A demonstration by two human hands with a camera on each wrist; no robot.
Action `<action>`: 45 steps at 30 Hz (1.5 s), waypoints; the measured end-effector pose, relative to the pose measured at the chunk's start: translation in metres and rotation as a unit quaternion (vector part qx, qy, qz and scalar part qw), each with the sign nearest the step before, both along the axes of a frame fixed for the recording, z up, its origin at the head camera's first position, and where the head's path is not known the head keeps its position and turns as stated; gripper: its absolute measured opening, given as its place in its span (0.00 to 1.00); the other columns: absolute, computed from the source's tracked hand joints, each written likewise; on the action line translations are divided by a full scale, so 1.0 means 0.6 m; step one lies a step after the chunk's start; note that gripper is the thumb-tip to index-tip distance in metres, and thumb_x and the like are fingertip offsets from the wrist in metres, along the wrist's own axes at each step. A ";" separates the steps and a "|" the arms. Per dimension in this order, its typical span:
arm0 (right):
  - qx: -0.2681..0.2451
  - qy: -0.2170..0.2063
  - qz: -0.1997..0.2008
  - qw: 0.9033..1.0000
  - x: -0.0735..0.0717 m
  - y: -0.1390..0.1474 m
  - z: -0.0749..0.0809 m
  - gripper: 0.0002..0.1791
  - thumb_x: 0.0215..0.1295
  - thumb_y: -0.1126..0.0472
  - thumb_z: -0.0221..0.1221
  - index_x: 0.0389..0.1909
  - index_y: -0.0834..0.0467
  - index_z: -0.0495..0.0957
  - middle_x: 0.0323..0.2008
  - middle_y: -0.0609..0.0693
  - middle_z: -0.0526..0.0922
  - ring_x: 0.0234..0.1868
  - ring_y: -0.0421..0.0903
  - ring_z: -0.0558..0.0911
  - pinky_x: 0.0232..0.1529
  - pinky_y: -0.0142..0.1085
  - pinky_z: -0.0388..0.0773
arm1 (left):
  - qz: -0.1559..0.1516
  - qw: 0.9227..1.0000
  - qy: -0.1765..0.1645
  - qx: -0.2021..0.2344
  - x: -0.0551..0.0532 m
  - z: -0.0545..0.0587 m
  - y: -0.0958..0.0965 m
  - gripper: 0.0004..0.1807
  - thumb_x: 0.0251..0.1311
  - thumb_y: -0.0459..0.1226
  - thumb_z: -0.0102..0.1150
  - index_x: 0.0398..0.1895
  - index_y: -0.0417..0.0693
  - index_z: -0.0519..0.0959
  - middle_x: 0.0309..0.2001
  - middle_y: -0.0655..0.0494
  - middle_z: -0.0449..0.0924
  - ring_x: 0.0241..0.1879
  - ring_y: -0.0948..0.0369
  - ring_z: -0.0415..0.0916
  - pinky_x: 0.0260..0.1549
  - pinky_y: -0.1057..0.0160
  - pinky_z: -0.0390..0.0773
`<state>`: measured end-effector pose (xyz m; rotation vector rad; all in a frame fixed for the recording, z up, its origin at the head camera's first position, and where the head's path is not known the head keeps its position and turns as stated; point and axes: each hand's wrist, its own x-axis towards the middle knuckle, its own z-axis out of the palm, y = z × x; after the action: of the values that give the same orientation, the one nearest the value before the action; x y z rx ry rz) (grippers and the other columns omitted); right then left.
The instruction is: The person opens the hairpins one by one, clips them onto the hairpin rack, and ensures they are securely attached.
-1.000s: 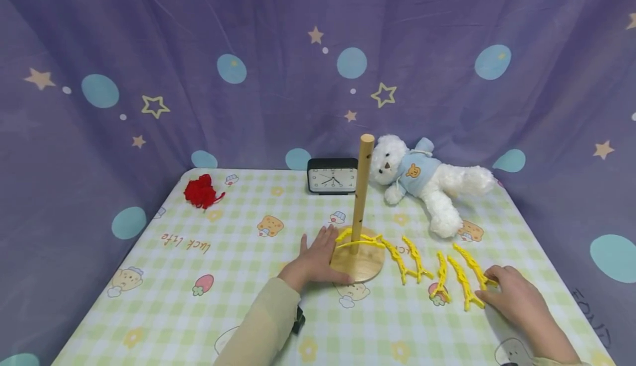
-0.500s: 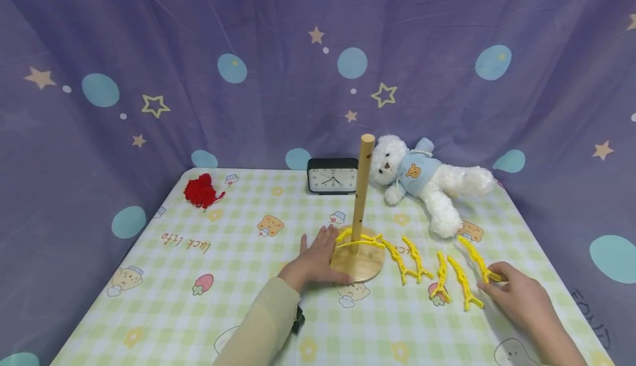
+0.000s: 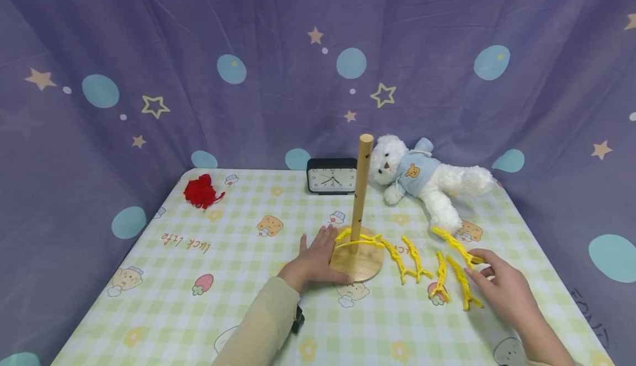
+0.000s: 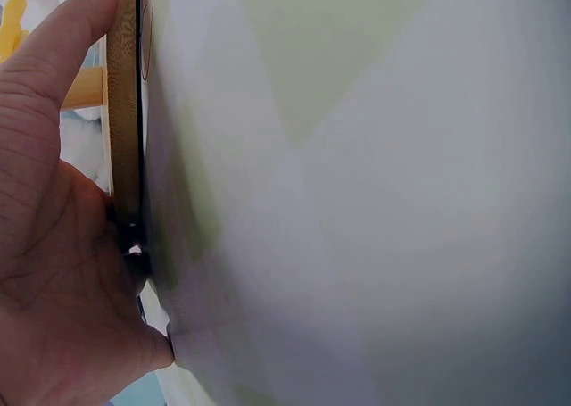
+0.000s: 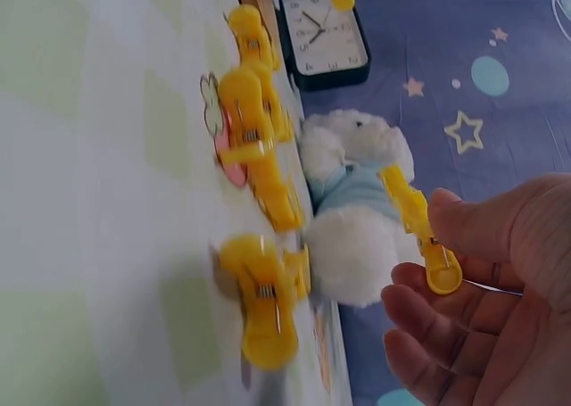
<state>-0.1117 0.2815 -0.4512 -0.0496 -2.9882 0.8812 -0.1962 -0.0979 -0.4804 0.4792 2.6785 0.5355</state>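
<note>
My left hand [image 3: 316, 258] rests against the left rim of the round wooden base [image 3: 365, 266] of an upright wooden pole [image 3: 362, 184], its thumb along the front edge. Thumb and fingers spread along the base's side [image 4: 125, 138] in the left wrist view. A yellow alligator hair clip [image 3: 449, 240] is pinched by one end between thumb and fingers of my right hand [image 3: 507, 286]. In the right wrist view this clip [image 5: 412, 214] is raised beside the bear. More yellow clips, such as one [image 3: 463, 283] near my right hand, lie on the table, and others surround the pole's foot.
A white teddy bear [image 3: 419, 174] in a blue top lies at the back right. Beside it stands a black alarm clock [image 3: 332, 177], behind the pole. Red yarn [image 3: 201, 191] lies at the back left of the checked tablecloth [image 3: 238, 300]. A purple curtain [image 3: 278, 18] hangs behind.
My right hand has lifted the rightmost yellow clip off the table and moved it left and back, toward the bear's foot. My left hand stays at the base.
</note>
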 end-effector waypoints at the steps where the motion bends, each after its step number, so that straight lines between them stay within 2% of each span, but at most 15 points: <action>1: -0.003 -0.002 0.003 1.000 -0.001 -0.004 0.001 0.25 0.67 0.54 0.61 0.61 0.61 0.71 0.38 0.58 0.83 0.33 0.50 0.81 0.26 0.41 0.75 | 0.000 1.000 0.000 0.000 0.000 0.000 0.000 0.70 0.39 0.69 0.67 0.79 0.49 0.41 0.79 0.53 0.35 0.77 0.56 0.29 0.68 0.38 0.27; 6: -0.008 0.020 0.019 1.000 -0.005 -0.025 0.001 0.24 0.67 0.61 0.60 0.63 0.61 0.71 0.37 0.55 0.82 0.29 0.45 0.78 0.24 0.38 0.72 | -0.002 1.000 0.000 0.000 -0.001 -0.003 -0.001 0.70 0.39 0.69 0.67 0.79 0.49 0.41 0.79 0.53 0.35 0.77 0.56 0.29 0.68 0.38 0.27; 11: -0.005 0.086 0.038 0.996 -0.009 -0.042 0.001 0.23 0.66 0.66 0.60 0.61 0.59 0.73 0.46 0.57 0.79 0.26 0.41 0.74 0.20 0.34 0.69 | -0.003 1.000 0.001 -0.002 -0.002 -0.004 -0.002 0.70 0.39 0.69 0.66 0.79 0.49 0.40 0.79 0.54 0.34 0.77 0.56 0.29 0.68 0.38 0.28; 15: -0.005 0.146 0.050 0.988 -0.012 -0.052 0.003 0.22 0.65 0.68 0.61 0.60 0.58 0.74 0.51 0.57 0.78 0.22 0.37 0.68 0.19 0.32 0.65 | -0.002 1.000 -0.002 0.000 0.000 -0.001 -0.002 0.70 0.39 0.69 0.67 0.79 0.50 0.40 0.79 0.54 0.34 0.77 0.56 0.29 0.68 0.39 0.27; 20: -0.013 0.174 0.061 0.983 -0.019 -0.067 0.004 0.23 0.65 0.70 0.60 0.60 0.56 0.74 0.53 0.57 0.78 0.20 0.36 0.64 0.19 0.32 0.63 | -0.001 1.000 -0.005 0.004 -0.001 0.000 -0.001 0.70 0.39 0.68 0.67 0.79 0.49 0.40 0.79 0.54 0.34 0.77 0.56 0.29 0.68 0.39 0.26; 22: -0.015 0.175 0.066 0.982 -0.022 -0.074 0.004 0.23 0.65 0.71 0.59 0.61 0.55 0.74 0.55 0.56 0.78 0.19 0.37 0.65 0.20 0.33 0.64 | -0.001 1.000 -0.004 0.001 -0.001 -0.002 0.000 0.70 0.40 0.68 0.67 0.79 0.49 0.40 0.79 0.54 0.34 0.77 0.56 0.29 0.68 0.39 0.26; 24: -0.013 0.182 0.069 0.981 -0.027 -0.081 0.004 0.23 0.65 0.72 0.59 0.61 0.54 0.75 0.57 0.56 0.78 0.22 0.39 0.71 0.22 0.34 0.68 | 0.000 1.000 -0.003 0.001 -0.001 -0.004 0.000 0.70 0.40 0.68 0.67 0.79 0.49 0.40 0.79 0.54 0.34 0.77 0.56 0.29 0.68 0.39 0.26; 25: -0.015 0.185 0.071 0.980 -0.029 -0.085 0.004 0.23 0.65 0.72 0.58 0.60 0.53 0.76 0.58 0.56 0.78 0.23 0.41 0.74 0.27 0.37 0.73 | 0.000 1.000 -0.003 0.002 -0.001 -0.004 0.000 0.69 0.40 0.68 0.67 0.79 0.49 0.40 0.79 0.53 0.34 0.77 0.56 0.29 0.68 0.39 0.26; 29: -0.026 0.197 0.076 0.977 -0.039 -0.102 0.005 0.22 0.64 0.72 0.59 0.58 0.53 0.78 0.56 0.55 0.80 0.29 0.46 0.81 0.30 0.38 0.76 | 0.000 1.000 -0.003 0.005 -0.002 -0.006 0.000 0.69 0.40 0.67 0.68 0.79 0.48 0.40 0.79 0.52 0.34 0.77 0.55 0.29 0.68 0.38 0.26; 31: -0.032 0.196 0.079 0.977 -0.045 -0.110 0.005 0.22 0.64 0.73 0.60 0.57 0.52 0.80 0.54 0.54 0.82 0.26 0.45 0.80 0.28 0.36 0.74 | -0.001 1.000 -0.005 0.001 -0.002 -0.008 0.000 0.70 0.40 0.68 0.67 0.79 0.48 0.39 0.79 0.53 0.33 0.77 0.56 0.28 0.68 0.39 0.26; 32: -0.033 0.196 0.079 0.977 -0.048 -0.115 0.005 0.22 0.63 0.73 0.60 0.56 0.51 0.80 0.53 0.54 0.83 0.27 0.45 0.80 0.24 0.35 0.70 | -0.001 1.000 -0.007 -0.002 -0.003 -0.009 0.000 0.70 0.40 0.68 0.67 0.79 0.49 0.39 0.79 0.53 0.33 0.77 0.56 0.27 0.68 0.39 0.25; 38: -0.030 0.211 0.099 0.972 -0.068 -0.145 0.002 0.22 0.60 0.75 0.61 0.53 0.53 0.83 0.46 0.53 0.86 0.40 0.53 0.84 0.30 0.43 0.77 | 0.004 1.000 -0.008 -0.003 -0.003 -0.011 0.000 0.70 0.39 0.68 0.67 0.79 0.51 0.38 0.79 0.55 0.32 0.76 0.58 0.26 0.68 0.40 0.24; 42: -0.024 0.245 0.123 0.961 -0.080 -0.166 -0.003 0.22 0.58 0.75 0.63 0.52 0.54 0.84 0.39 0.52 0.88 0.33 0.51 0.83 0.29 0.43 0.78 | 0.005 1.000 -0.008 0.000 -0.003 -0.008 0.000 0.70 0.39 0.68 0.68 0.79 0.50 0.39 0.79 0.54 0.32 0.77 0.57 0.27 0.68 0.39 0.25; 45: -0.019 0.272 0.141 0.952 -0.090 -0.182 -0.007 0.22 0.56 0.75 0.64 0.50 0.54 0.85 0.34 0.50 0.88 0.28 0.47 0.81 0.26 0.39 0.76 | 0.003 1.000 -0.008 0.007 -0.002 -0.004 0.000 0.70 0.40 0.67 0.68 0.79 0.49 0.40 0.79 0.53 0.33 0.77 0.56 0.28 0.68 0.39 0.25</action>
<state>-0.1655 0.1721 -0.4551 0.5393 -2.4894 0.8059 -0.1973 -0.0978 -0.4829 0.4682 2.6641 0.5580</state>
